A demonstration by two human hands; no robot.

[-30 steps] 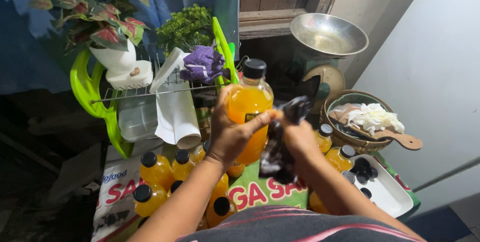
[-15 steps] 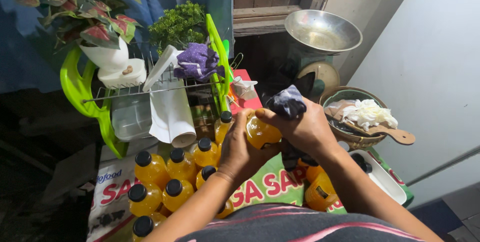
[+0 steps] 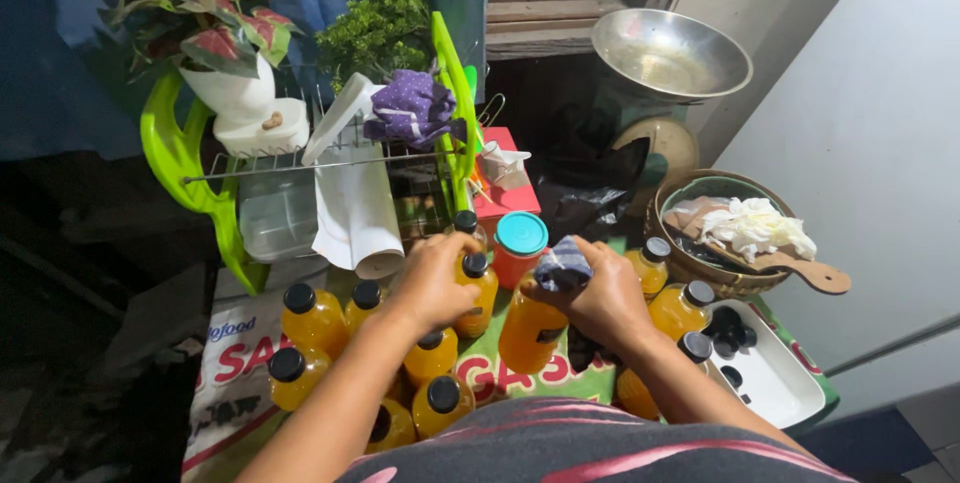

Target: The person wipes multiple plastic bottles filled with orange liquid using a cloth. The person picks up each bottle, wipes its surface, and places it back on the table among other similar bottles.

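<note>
At centre frame my right hand (image 3: 610, 295) presses a dark cloth (image 3: 562, 265) closed on the top of an upright orange bottle (image 3: 530, 331); my left hand (image 3: 432, 278), further left, grips another bottle's neck (image 3: 474, 268).

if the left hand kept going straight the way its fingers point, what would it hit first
Probably the black-capped orange bottle just beyond the left hand, then the green dish rack behind it; depth is hard to judge from above.

Printed table cover (image 3: 250, 363), orange bottles (image 3: 312, 318), white tray (image 3: 775, 383), basket (image 3: 690, 263)
</note>
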